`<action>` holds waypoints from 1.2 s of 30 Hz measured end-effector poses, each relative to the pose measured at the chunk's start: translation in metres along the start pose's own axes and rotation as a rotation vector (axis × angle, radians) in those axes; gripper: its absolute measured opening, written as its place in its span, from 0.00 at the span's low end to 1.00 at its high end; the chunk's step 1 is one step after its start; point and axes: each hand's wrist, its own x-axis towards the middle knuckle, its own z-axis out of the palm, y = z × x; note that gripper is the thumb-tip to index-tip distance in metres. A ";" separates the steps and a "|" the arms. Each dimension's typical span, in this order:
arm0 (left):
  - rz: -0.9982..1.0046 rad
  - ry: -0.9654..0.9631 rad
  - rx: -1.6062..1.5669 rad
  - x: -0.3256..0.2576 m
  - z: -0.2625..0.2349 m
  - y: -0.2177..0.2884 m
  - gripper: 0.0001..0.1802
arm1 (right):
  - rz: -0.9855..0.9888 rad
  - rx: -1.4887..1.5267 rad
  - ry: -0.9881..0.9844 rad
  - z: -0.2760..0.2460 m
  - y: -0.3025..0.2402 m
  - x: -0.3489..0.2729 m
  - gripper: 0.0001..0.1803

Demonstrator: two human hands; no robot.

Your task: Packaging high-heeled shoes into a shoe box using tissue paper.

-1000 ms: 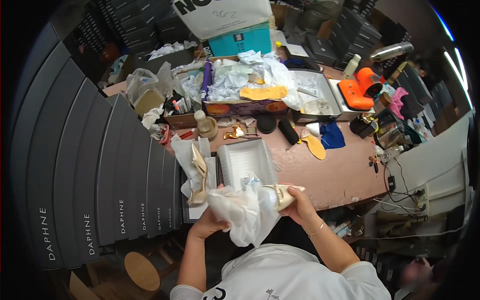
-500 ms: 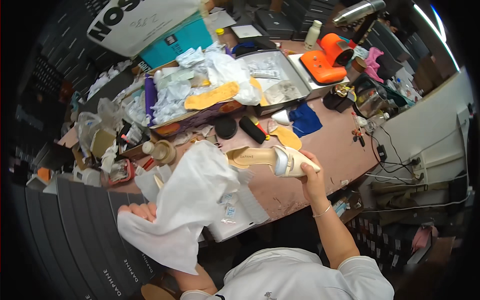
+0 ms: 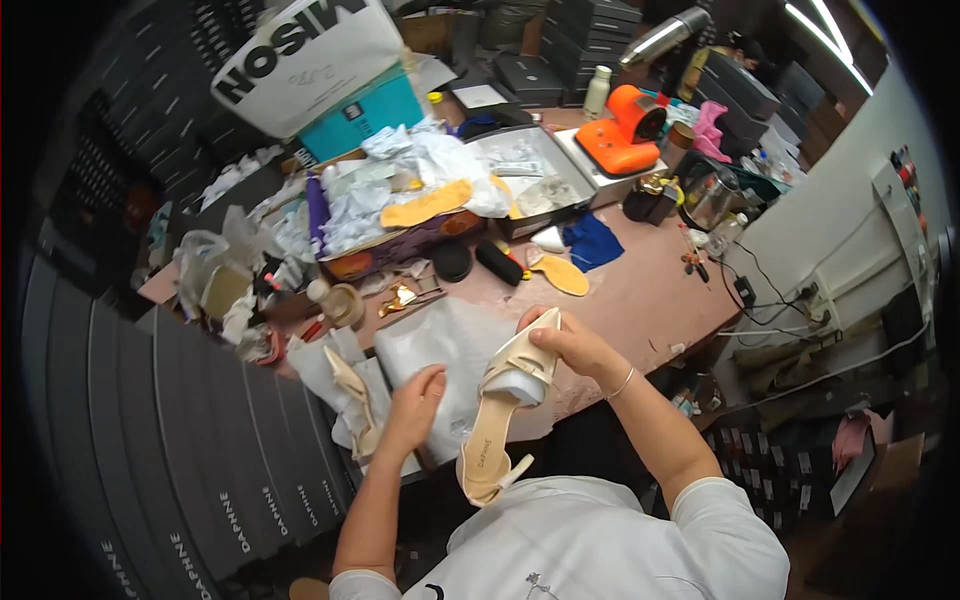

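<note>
My right hand (image 3: 568,345) grips a cream slingback shoe (image 3: 487,440) by its pointed toe. The shoe hangs tilted, heel end toward me, its insole showing and white stuffing (image 3: 516,386) in its front. White tissue paper (image 3: 450,335) lies spread over the near table edge, partly behind the shoe. Over the paper's left part is my left hand (image 3: 418,405), with loosely bent fingers and nothing visible held in it. A second cream shoe (image 3: 352,390) lies on its side on more white paper, left of that hand.
Stacked dark shoe boxes (image 3: 190,450) stand close on my left. Behind the paper are a carton of crumpled tissue (image 3: 360,255), a black brush (image 3: 500,262), a yellow insole (image 3: 560,275) and a blue cloth (image 3: 593,243). An orange device (image 3: 620,140) stands farther back, right.
My left hand has let go of the tissue paper, which now lies spread on the table. My right hand has turned the shoe heel-down and brought it nearer to me.
</note>
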 end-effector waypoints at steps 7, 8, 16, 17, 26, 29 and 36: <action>-0.383 0.078 -1.342 -0.082 0.053 -0.061 0.45 | -0.449 -0.708 0.131 0.135 0.030 0.004 0.20; -0.275 0.115 -1.343 -0.088 0.051 -0.071 0.44 | -0.547 -0.819 0.001 0.145 0.034 -0.005 0.20; -0.238 0.399 -1.403 -0.110 0.051 -0.056 0.40 | -0.496 -1.073 -0.324 0.174 0.069 -0.014 0.23; -0.241 0.361 -1.396 -0.106 0.049 -0.065 0.41 | -0.453 -0.947 -0.306 0.172 0.076 -0.012 0.23; -0.264 0.518 -1.190 -0.083 0.044 -0.050 0.38 | -0.291 -0.707 -0.144 0.164 0.097 -0.001 0.18; -0.294 0.540 -1.216 -0.058 0.040 -0.049 0.36 | -0.171 -0.604 -0.200 0.144 0.089 0.011 0.20; -0.258 0.607 -1.146 -0.035 0.051 -0.055 0.36 | -0.218 -0.700 -0.290 0.131 0.095 0.037 0.27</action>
